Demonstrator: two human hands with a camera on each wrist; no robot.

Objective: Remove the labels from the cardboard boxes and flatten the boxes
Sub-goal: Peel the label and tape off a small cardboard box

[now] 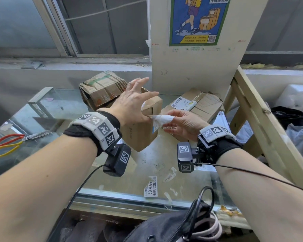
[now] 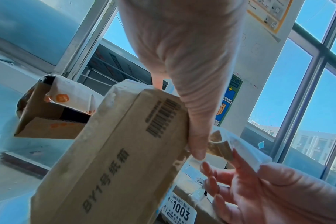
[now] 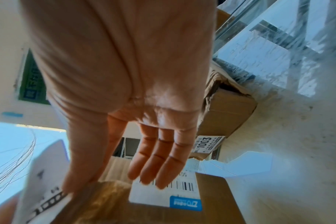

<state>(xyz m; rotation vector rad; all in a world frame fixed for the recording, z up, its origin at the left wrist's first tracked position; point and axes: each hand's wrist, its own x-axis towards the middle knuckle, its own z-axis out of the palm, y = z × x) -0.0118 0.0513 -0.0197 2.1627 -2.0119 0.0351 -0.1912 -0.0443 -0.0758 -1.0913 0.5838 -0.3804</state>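
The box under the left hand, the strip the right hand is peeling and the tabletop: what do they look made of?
Box: brown cardboard, matte, printed barcode.
Strip: thin white paper label, crumpling as the right hand pinches it; possibly film-backed.
Tabletop: looks like glass, see-through and reflective, metal-edged.

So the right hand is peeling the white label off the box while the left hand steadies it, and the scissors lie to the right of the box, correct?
Not quite: in the head view the scissors lie left of the box. The right hand does peel the label while the left hand steadies it.
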